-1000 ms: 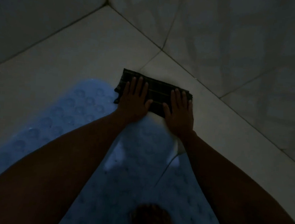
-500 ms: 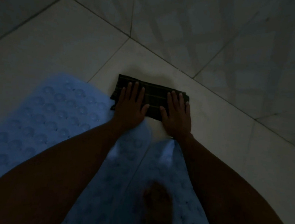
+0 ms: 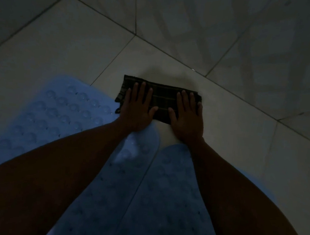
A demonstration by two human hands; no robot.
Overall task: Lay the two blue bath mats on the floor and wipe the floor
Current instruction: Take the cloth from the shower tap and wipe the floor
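A dark folded cloth with faint stripes lies flat on the pale tiled floor. My left hand presses on its left half, fingers spread. My right hand presses on its right half the same way. Two blue bath mats lie side by side below my arms: the left mat shows round bumps, and the right mat sits against it along a narrow seam. My forearms hide much of both mats.
Tiled walls rise just beyond the cloth and meet in a corner at the upper left. Bare floor tiles stretch to the left and right of the mats. The room is very dim.
Both hands and the cloth have slid to the right along the floor, away from the corner. The hands keep the same flat press on the cloth.
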